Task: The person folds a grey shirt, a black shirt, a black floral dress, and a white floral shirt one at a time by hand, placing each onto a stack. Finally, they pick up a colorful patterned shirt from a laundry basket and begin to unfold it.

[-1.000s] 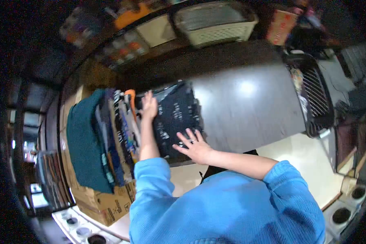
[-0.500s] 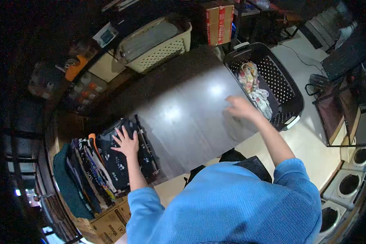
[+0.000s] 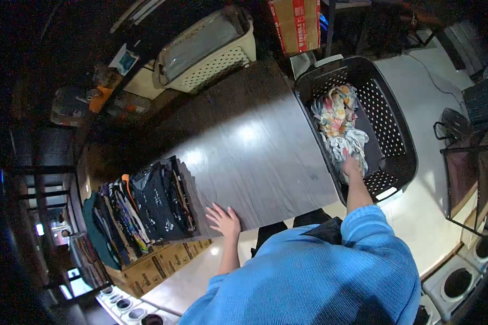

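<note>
My left hand rests with spread fingers on the front edge of the grey wood-look table, just right of a row of folded clothes. Those clothes are packed side by side, dark printed ones nearest the hand and a green one at the far left. My right hand reaches into a black laundry basket at the table's right end. Its fingers are closed on a crumpled white patterned cloth, and the fingertips are partly buried in the fabric. Beyond it lies a multicoloured floral cloth.
A cream basket stands at the table's back edge. Behind the black basket is a cardboard box with red tape. A brown carton sits below the clothes row. A black-framed rack and white front-loading machines are at right.
My left hand has come off the folded clothes and moved right onto the table edge. From over the table, my right hand has gone into the black basket and closed on the white patterned cloth.
</note>
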`<state>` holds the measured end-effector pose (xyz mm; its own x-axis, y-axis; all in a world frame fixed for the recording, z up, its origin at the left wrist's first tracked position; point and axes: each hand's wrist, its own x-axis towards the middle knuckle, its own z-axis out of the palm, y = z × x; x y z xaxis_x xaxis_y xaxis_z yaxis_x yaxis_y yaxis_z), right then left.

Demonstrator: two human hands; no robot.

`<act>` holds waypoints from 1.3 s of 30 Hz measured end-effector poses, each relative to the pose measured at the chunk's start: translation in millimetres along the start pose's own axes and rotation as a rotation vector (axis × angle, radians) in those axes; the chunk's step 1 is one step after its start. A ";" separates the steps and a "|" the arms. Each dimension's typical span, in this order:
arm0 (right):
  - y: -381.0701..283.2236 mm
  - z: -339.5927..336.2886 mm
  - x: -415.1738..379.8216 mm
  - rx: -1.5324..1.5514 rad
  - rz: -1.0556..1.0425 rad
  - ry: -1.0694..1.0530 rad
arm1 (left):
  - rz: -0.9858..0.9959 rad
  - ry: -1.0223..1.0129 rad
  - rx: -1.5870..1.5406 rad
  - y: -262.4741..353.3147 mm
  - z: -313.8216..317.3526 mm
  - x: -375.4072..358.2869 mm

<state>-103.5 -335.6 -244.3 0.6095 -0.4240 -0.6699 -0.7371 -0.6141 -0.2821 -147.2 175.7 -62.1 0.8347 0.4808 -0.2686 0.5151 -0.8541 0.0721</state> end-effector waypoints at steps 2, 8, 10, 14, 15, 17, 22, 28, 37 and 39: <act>-46.8 -34.4 -37.4 0.306 -0.046 0.141 | -0.012 -0.059 0.027 2.4 -4.6 1.9; -143.4 -101.4 -65.8 0.632 -0.556 0.831 | 0.192 -0.254 -0.575 43.7 -21.1 56.8; -200.4 -164.4 -173.7 0.787 -0.477 0.351 | 0.187 -0.488 -0.858 119.5 -57.7 41.4; -241.4 -150.9 -265.8 0.860 -1.020 -0.007 | 0.011 -0.959 -1.521 226.6 -103.9 1.0; -246.4 -154.0 -292.9 0.789 -1.143 -0.091 | 0.044 -0.950 -1.602 238.3 -112.4 -1.5; -248.5 -177.9 -330.5 0.492 -1.382 -0.115 | 0.144 -1.042 -1.715 244.9 -143.6 -3.9; -244.6 -204.1 -330.7 0.382 -1.695 0.196 | 0.493 -1.010 -1.836 210.1 -245.9 28.2; -224.3 -233.5 -270.0 0.797 -1.097 0.037 | 0.459 0.258 -1.835 78.6 -275.7 85.5; -186.9 -155.7 -172.7 0.034 -0.883 0.319 | -0.021 0.399 -0.933 -49.2 -100.7 69.4; -189.9 -142.3 -184.4 0.017 -0.787 0.243 | -0.004 0.500 -0.906 -46.5 -80.0 53.3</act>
<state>-34.4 -235.5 30.5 0.9945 -0.0071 -0.1049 -0.0709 -0.7822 -0.6190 -111.2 257.0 -2.9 0.7114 0.6878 0.1446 0.2984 -0.4819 0.8238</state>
